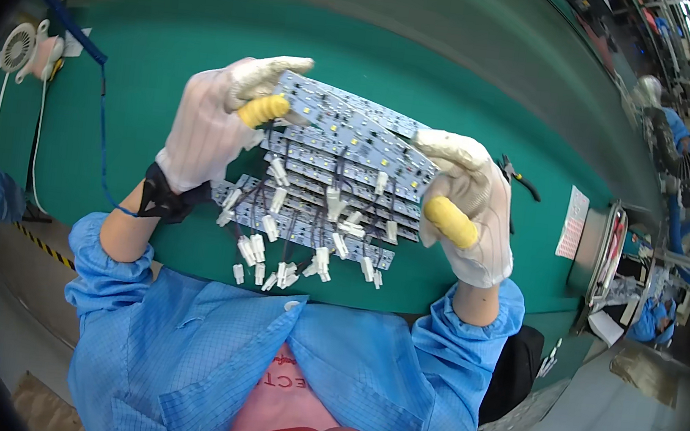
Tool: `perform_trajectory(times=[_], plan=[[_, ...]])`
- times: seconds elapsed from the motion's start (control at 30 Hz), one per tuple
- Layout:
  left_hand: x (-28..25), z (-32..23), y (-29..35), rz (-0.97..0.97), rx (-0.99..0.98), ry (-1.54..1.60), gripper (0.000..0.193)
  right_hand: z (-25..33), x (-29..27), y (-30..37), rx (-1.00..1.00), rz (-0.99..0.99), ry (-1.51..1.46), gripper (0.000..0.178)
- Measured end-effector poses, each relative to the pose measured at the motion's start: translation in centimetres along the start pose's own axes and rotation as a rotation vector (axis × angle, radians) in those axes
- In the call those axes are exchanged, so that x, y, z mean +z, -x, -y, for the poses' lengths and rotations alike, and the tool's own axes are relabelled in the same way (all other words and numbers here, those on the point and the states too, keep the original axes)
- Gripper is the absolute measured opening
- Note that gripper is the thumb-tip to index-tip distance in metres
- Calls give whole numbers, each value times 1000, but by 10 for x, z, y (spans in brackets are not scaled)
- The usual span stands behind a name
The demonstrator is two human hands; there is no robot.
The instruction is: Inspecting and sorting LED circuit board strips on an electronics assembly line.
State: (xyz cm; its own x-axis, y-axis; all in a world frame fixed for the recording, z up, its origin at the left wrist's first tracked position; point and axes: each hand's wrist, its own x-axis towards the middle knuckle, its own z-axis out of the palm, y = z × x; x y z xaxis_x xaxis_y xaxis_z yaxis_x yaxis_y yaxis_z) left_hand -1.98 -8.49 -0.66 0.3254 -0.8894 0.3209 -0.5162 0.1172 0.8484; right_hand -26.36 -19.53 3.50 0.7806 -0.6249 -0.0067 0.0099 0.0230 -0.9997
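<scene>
A pale circuit board [356, 136] is above the far side of the board stack [302, 229], long axis left to right, right end tipped toward the person. The left hand [207, 119] pinches its left end, the right hand [476, 201] its right; neither is nearer. Pliers [527, 186] lie right of the stack.

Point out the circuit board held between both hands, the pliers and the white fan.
Held circuit board [358, 137]: head view, middle of its broad face.
Pliers [525, 183]: head view, on a handle.
White fan [18, 48]: head view, on its round grille.
</scene>
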Motion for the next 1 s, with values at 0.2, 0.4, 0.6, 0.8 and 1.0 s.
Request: perform_trajectory(times=[0.2,0.4,0.6,0.8,1.0], plan=[[-2,-9,5,43,-72,374,44,1,-2,-4,28,-48,-7,44],[-7,1,-1,245,434,137,55,-11,-3,-12,157,-122,7,38],[2,6,8,116,90,359,22,-12,-6,-10,193,-113,100,30],[5,14,4,28,168,3,19,-8,-5,-4,134,-106,90,40],[-4,5,6,186,-38,-229,29,-14,-9,-8,156,-61,-165,38]])
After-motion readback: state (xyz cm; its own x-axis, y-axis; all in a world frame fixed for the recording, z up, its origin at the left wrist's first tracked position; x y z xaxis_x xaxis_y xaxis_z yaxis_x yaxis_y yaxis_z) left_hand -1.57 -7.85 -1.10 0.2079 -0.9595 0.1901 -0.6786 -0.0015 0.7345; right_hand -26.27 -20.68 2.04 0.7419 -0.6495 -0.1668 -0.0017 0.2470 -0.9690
